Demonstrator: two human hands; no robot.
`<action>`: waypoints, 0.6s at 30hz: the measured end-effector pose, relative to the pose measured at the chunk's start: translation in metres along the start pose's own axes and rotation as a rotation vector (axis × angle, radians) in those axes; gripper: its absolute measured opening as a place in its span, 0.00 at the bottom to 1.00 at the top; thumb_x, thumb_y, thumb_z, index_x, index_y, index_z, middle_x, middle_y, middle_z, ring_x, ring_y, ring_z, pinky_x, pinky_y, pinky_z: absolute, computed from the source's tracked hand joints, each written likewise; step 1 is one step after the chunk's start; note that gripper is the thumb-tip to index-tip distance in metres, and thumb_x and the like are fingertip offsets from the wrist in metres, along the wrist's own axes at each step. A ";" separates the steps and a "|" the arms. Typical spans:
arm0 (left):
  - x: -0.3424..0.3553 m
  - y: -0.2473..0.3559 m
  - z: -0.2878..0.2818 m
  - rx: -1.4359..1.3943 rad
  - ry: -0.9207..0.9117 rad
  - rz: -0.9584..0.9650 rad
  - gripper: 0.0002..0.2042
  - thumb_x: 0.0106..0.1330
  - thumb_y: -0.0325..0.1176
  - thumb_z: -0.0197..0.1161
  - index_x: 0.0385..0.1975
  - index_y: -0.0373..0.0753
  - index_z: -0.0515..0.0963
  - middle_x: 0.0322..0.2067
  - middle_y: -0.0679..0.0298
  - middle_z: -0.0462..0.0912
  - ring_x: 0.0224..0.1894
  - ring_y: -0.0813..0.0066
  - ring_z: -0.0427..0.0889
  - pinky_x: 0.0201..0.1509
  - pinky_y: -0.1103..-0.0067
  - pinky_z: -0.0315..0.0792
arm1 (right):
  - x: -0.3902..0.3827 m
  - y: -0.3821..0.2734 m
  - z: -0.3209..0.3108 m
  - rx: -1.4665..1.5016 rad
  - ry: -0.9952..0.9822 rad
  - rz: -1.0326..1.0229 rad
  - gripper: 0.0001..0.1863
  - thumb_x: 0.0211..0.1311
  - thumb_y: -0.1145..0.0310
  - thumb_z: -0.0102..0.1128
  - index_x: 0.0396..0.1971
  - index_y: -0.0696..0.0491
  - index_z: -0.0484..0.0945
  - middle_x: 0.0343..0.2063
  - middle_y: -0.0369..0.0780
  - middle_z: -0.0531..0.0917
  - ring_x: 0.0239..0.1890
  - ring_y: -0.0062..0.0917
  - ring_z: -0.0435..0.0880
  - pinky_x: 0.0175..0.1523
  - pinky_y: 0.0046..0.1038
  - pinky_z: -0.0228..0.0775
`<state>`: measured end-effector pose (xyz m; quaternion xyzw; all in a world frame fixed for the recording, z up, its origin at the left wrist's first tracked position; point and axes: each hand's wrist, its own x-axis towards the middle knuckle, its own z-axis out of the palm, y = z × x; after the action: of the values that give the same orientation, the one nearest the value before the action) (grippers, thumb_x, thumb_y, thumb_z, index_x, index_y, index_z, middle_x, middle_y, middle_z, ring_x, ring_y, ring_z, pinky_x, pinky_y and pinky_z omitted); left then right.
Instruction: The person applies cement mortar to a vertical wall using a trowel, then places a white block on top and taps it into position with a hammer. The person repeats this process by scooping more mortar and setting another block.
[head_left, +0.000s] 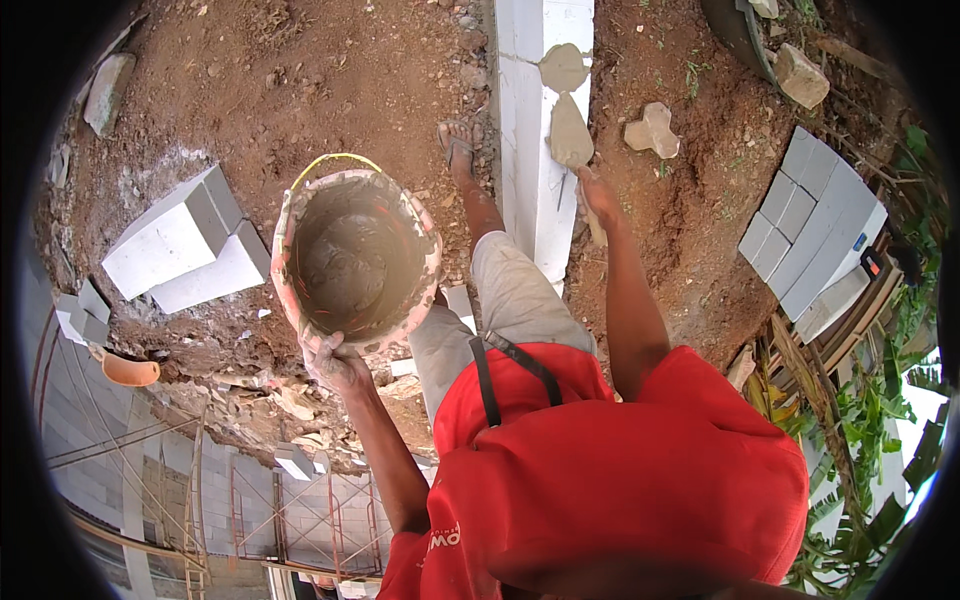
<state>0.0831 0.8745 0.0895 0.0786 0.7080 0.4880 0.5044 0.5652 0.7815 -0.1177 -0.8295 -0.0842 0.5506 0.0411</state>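
My left hand [335, 362] grips the near rim of a mortar-smeared bucket [283, 262] with a yellow handle. Wet grey mortar [350, 262] fills part of the bucket, which tilts so its mouth shows. In my right hand [598, 196] is a trowel [571, 132], held by its handle, its blade coated with mortar. The blade lies over the top of a low wall of white blocks [524, 130]. Just beyond its tip a round patch of mortar [564, 68] sits on the wall.
White blocks [165, 235] lie on the dirt at left, and more are stacked [815, 215] at right. A three-lobed paver [652, 130] rests right of the wall. My sandalled foot [458, 145] stands left of it. Scaffolding [300, 510] and a block wall appear lower left.
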 end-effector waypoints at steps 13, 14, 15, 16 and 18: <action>0.016 -0.011 -0.043 0.162 -0.012 -0.025 0.36 0.45 0.18 0.59 0.63 0.28 0.72 0.49 0.62 0.79 0.43 0.79 0.77 0.43 0.90 0.73 | 0.015 -0.073 -0.031 -0.505 0.593 -0.234 0.31 0.71 0.39 0.56 0.51 0.54 0.85 0.43 0.58 0.87 0.51 0.56 0.85 0.57 0.50 0.77; 0.014 -0.008 -0.035 0.154 -0.008 -0.033 0.36 0.45 0.18 0.59 0.63 0.28 0.72 0.49 0.62 0.78 0.43 0.80 0.77 0.43 0.89 0.73 | 0.034 -0.073 -0.038 -0.487 0.580 -0.291 0.31 0.72 0.39 0.56 0.47 0.55 0.85 0.39 0.56 0.88 0.47 0.53 0.87 0.53 0.49 0.78; 0.011 -0.006 -0.032 0.148 -0.004 -0.045 0.36 0.45 0.18 0.59 0.63 0.28 0.72 0.50 0.62 0.78 0.43 0.80 0.76 0.42 0.89 0.73 | 0.056 -0.067 -0.046 -0.469 0.566 -0.345 0.30 0.72 0.40 0.56 0.43 0.56 0.85 0.35 0.54 0.88 0.43 0.50 0.88 0.48 0.48 0.79; 0.010 -0.005 -0.035 0.159 -0.002 -0.047 0.36 0.45 0.18 0.59 0.63 0.28 0.72 0.49 0.62 0.78 0.43 0.80 0.77 0.43 0.89 0.73 | 0.060 -0.063 -0.049 -0.453 0.553 -0.395 0.30 0.72 0.40 0.56 0.40 0.57 0.85 0.31 0.52 0.88 0.39 0.47 0.90 0.44 0.47 0.81; 0.010 -0.009 -0.038 0.165 0.000 -0.042 0.36 0.45 0.17 0.59 0.63 0.28 0.72 0.49 0.61 0.78 0.44 0.79 0.77 0.45 0.89 0.74 | 0.050 -0.055 -0.034 -0.056 0.253 -0.147 0.29 0.73 0.41 0.56 0.32 0.56 0.82 0.23 0.45 0.84 0.30 0.37 0.87 0.35 0.42 0.78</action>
<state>0.0519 0.8526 0.0764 0.1050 0.7474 0.4174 0.5062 0.6103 0.8453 -0.1406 -0.8846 -0.1545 0.4347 0.0683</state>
